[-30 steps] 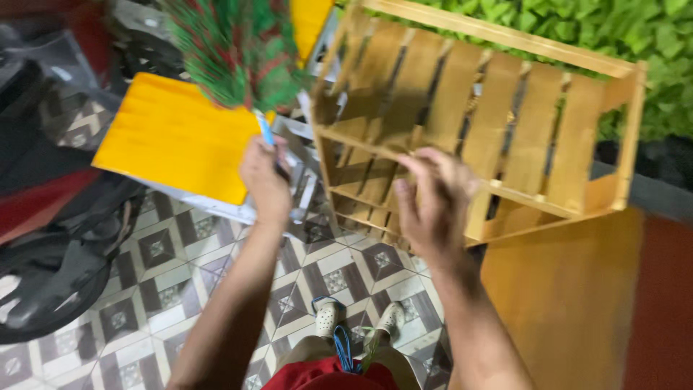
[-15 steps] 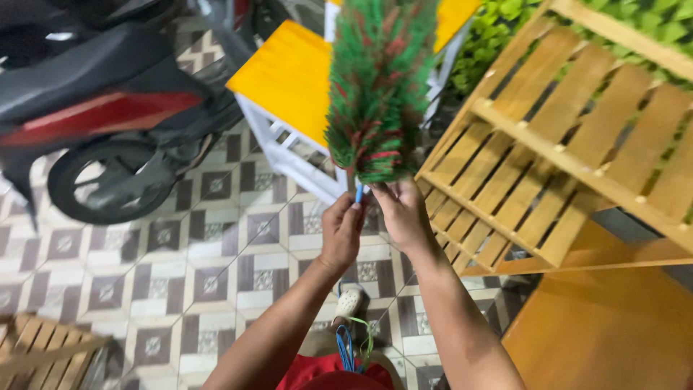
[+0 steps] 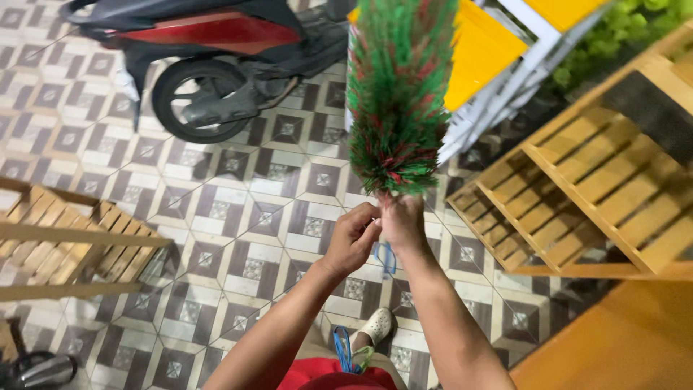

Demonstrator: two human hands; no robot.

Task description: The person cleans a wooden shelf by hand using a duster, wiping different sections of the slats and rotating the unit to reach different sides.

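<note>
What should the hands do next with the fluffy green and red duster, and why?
Probably let the left hand slip off, so the right hand can swing the duster over to the wooden shelf rack. Both hands pinch the base under the bristles, a blue loop dangles below, and the rack stands just to the right.

Bristly plastic on the green-and-red duster (image 3: 399,94), rough and frizzy, gripped at its base by the right hand (image 3: 401,222); a thin blue loop (image 3: 385,257), glossy like plastic cord, hangs below, pinched by the left hand (image 3: 351,237); at three o'clock the wooden slatted rack (image 3: 592,188) shows smooth, warm, lightly varnished boards; at nine o'clock a second wooden rack (image 3: 68,242) looks paler and more matt; the tiled floor (image 3: 238,209) is glazed, patterned, faintly shiny; at eleven o'clock the scooter (image 3: 209,43) has glossy red panels and matt rubber tyre; the yellow-topped table (image 3: 484,50) reads smooth on white painted frame.
</note>
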